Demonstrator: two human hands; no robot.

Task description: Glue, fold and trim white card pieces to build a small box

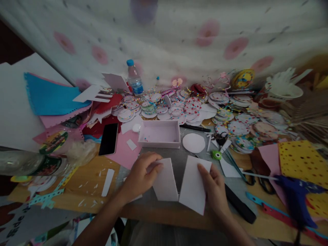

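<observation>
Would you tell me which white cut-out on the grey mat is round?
The disc right of the lilac box; the left card and right card are rectangular.

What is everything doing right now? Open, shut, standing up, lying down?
left hand: holding the left card
right hand: holding the right card
pink box: open, almost empty
water bottle: upright, cap on
phone: lying flat, screen dark
glue gun: lying down
</observation>
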